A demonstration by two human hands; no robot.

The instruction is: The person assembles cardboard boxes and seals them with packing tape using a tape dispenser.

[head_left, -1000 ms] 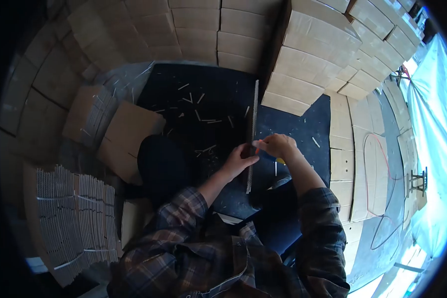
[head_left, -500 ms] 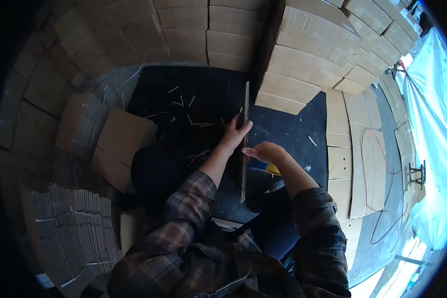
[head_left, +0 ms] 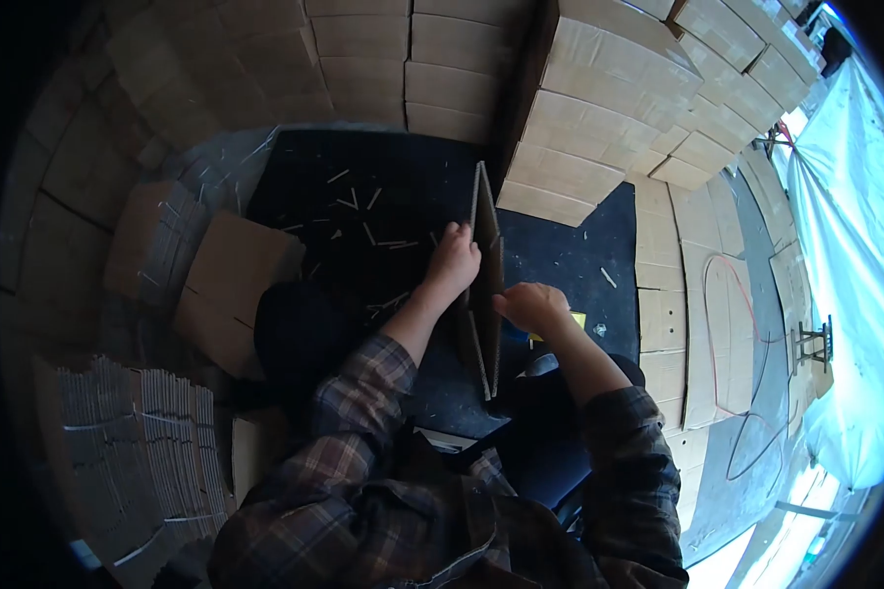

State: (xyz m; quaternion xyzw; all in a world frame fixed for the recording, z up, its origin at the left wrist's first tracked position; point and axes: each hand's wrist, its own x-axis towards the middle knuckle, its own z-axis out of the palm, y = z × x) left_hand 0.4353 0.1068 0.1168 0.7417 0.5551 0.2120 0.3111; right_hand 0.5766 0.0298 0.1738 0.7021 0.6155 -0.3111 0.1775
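A flattened cardboard box (head_left: 485, 270) stands on edge in front of me, its two layers spread slightly apart over the dark mat (head_left: 383, 196). My left hand (head_left: 452, 263) grips its left face near the top. My right hand (head_left: 530, 306) holds its right face lower down. A yellow-handled tool (head_left: 568, 322) lies on the mat just beyond my right hand, partly hidden by it.
Stacks of flat cardboard boxes (head_left: 609, 108) rise at the back and right. Bundled cardboard sheets (head_left: 138, 442) lie at the lower left, loose flat boxes (head_left: 226, 285) to the left. Small cardboard scraps (head_left: 363, 221) litter the mat. A red cable (head_left: 727, 344) runs over boxes at right.
The cardboard, seen edge-on before, has opened into two layers. My left hand moved up along it, then settled on its left face; my right hand came down against the right face.
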